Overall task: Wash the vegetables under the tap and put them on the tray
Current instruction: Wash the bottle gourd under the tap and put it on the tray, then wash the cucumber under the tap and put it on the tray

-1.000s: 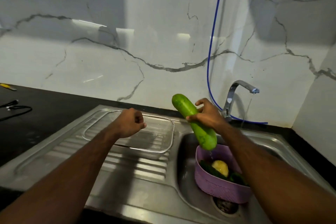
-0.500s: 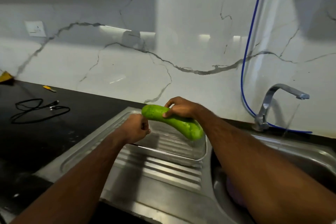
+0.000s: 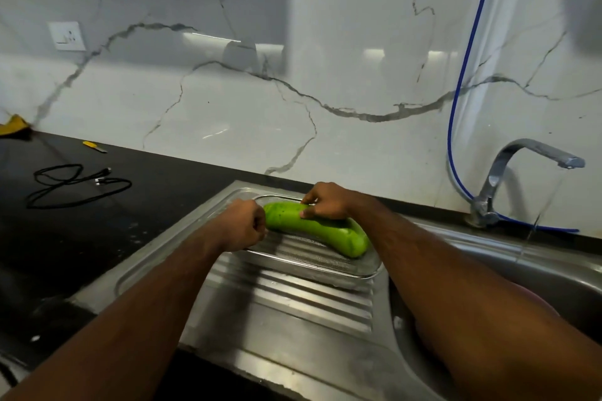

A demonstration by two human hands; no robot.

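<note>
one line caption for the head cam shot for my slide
Right hand lays a green gourd in the clear tray on the sink drainboard; left hand fisted beside it.

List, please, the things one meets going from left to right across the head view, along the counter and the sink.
Yellow cloth → black cable → left hand → green gourd in the tray → blue hose → tap.
</note>
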